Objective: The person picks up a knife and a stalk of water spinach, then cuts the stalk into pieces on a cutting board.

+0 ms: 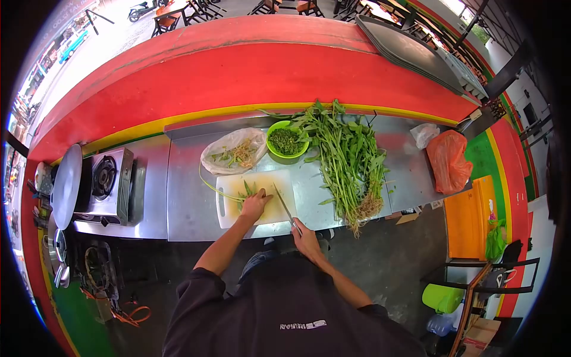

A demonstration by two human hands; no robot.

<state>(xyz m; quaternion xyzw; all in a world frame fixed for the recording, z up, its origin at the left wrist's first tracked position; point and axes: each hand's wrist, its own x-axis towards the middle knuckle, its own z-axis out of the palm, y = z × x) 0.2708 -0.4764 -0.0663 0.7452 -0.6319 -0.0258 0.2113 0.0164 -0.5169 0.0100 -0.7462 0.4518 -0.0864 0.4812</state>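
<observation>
On the white cutting board (273,221) lies a small bunch of water spinach (248,188), its long pale stem reaching past the board's left edge. My left hand (256,205) is closed over these greens, pressing them on the board; part of them is hidden beneath it. My right hand (306,239) grips the handle of a kitchen knife (283,201) at the board's right side. The blade slants up and left across the board, apart from the left fingers. Behind the board stands a green bowl (288,159) of chopped greens, beside a clear plastic bag (208,162) holding root trimmings.
A large pile of water spinach (348,160) with roots covers the counter to the right. Farther right sit an orange plastic bag (449,162) and a clear bag (424,135). A gas stove (122,184) stands left. The red ledge (238,77) borders the back.
</observation>
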